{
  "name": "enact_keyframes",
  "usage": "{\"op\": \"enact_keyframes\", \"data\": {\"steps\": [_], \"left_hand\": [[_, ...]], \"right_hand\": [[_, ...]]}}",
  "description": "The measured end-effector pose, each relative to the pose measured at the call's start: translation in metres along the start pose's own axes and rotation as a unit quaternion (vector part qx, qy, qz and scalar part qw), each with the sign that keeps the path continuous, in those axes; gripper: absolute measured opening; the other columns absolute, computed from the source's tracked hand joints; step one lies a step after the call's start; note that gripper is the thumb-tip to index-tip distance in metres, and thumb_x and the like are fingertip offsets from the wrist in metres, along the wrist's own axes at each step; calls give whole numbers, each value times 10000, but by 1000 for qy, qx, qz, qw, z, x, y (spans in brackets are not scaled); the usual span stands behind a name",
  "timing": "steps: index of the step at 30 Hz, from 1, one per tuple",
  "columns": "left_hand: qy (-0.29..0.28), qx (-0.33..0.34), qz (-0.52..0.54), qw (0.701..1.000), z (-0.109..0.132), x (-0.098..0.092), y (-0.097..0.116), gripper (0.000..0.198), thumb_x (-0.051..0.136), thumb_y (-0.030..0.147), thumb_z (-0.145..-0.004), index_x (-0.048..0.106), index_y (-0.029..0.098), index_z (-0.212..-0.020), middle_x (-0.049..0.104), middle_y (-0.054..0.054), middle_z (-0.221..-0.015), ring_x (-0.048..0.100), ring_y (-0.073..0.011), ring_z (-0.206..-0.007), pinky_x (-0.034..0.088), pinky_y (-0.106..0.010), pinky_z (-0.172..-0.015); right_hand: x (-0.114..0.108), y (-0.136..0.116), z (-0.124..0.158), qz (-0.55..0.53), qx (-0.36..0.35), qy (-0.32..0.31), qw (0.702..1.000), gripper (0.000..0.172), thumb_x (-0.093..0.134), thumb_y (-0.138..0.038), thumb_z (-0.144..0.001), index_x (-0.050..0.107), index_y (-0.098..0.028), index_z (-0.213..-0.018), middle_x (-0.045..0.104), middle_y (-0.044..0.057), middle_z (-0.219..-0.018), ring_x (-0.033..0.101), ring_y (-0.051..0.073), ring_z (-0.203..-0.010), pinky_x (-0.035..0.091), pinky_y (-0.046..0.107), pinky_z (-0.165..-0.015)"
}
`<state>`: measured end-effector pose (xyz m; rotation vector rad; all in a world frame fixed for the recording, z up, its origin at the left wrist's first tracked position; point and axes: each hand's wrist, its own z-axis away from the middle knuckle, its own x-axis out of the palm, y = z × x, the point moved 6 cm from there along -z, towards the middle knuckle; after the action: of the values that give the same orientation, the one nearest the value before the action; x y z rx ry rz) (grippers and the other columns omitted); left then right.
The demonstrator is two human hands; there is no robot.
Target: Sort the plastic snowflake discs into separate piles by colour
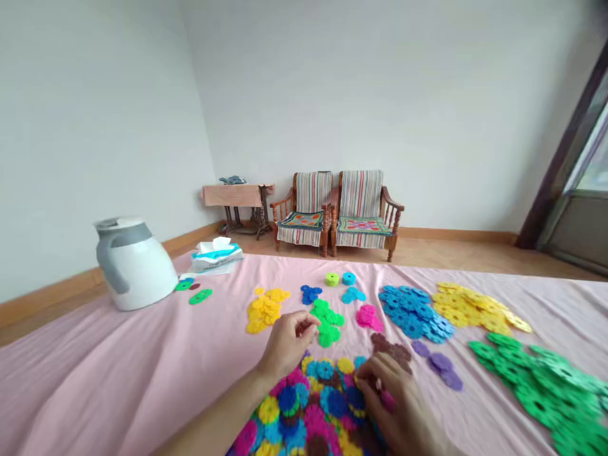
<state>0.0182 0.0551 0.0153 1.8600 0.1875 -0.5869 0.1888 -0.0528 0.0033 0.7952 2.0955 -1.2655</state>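
Note:
My left hand point(287, 342) hovers over the pink cloth point(118, 373) beside a small green pile of plastic flower discs point(327, 320), fingers pinched on something I cannot make out. Over the near mixed pile of coloured discs point(308, 411), my right hand point(396, 399) curls its fingers, and a pink disc point(387, 400) shows between them. A brown pile point(392, 348) lies just beyond my right hand. Sorted piles lie further out: yellow point(266, 308), dark blue point(310, 293), pink point(369, 316), light blue point(354, 294).
A white kettle point(133, 263) and a tissue pack point(216, 255) stand at the far left. Large blue point(415, 313), yellow point(477, 307) and green point(541, 380) disc heaps fill the right side, with purple discs point(439, 364) nearby. Two striped wooden chairs point(337, 212) stand by the wall.

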Motion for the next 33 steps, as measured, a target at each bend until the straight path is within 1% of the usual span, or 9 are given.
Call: {"op": "enact_keyframes", "data": {"steps": [4,7,10,13,17,23,28,31,33], "left_hand": [[-51,9,-21,998,6,2,10,206,505,223,-780,680,127,-831,667,-36,-710,598,-153,-654,429,-228,-590],[-116,29,-77,990,16,4,18,207,541,202,-762,715,153,-863,667,-34,-761,592,-149,-674,431,-231,-616],[-164,68,-121,977,30,6,28,259,602,172,-723,727,203,-947,651,-42,-894,594,-168,-798,447,-251,-728],[-183,107,-154,965,39,10,33,368,626,133,-697,706,275,-1026,627,-36,-1012,556,-200,-958,418,-287,-863],[-195,139,-170,956,41,18,31,285,588,159,-759,722,286,-976,641,-30,-951,544,-203,-944,404,-306,-884],[-159,122,-158,967,37,17,30,211,525,196,-829,735,211,-830,631,-40,-815,556,-169,-807,421,-256,-746],[-123,99,-117,980,40,14,45,134,574,172,-791,698,183,-841,640,-17,-764,567,-154,-753,419,-243,-696],[-142,78,-66,985,48,20,54,122,572,135,-774,654,170,-857,653,-3,-759,586,-136,-723,431,-223,-668],[-162,75,-34,983,53,24,58,173,557,91,-757,634,169,-891,666,-1,-783,605,-125,-727,444,-209,-671]], "right_hand": [[-2,-16,-1,16,-44,-48,998,79,523,-195,-844,592,-207,-881,603,39,-892,558,187,-845,446,321,-757],[1,-22,-1,19,-63,-73,995,149,579,-195,-793,592,-197,-941,605,60,-965,543,219,-905,438,369,-804],[5,-23,-2,11,-67,-88,994,156,560,-201,-802,593,-187,-954,604,73,-963,538,227,-896,445,384,-787],[6,-22,-2,3,-68,-85,994,128,510,-207,-841,592,-186,-937,602,75,-938,538,221,-877,452,381,-777],[5,-22,-2,1,-70,-74,995,116,481,-211,-863,582,-189,-917,601,75,-926,540,214,-875,458,370,-781],[5,-21,-1,13,-78,-60,995,103,493,-196,-859,586,-197,-904,606,64,-908,558,211,-853,472,363,-757],[3,-12,1,-2,-67,12,998,121,489,-222,-890,547,-227,-996,606,45,-954,563,198,-907,471,339,-800],[5,-8,3,-15,-54,39,998,84,513,-257,-887,534,-230,-963,607,29,-908,573,184,-864,482,306,-760],[7,-9,4,-20,-53,37,998,53,521,-268,-883,538,-232,-917,608,13,-853,578,171,-808,484,282,-713]]}}
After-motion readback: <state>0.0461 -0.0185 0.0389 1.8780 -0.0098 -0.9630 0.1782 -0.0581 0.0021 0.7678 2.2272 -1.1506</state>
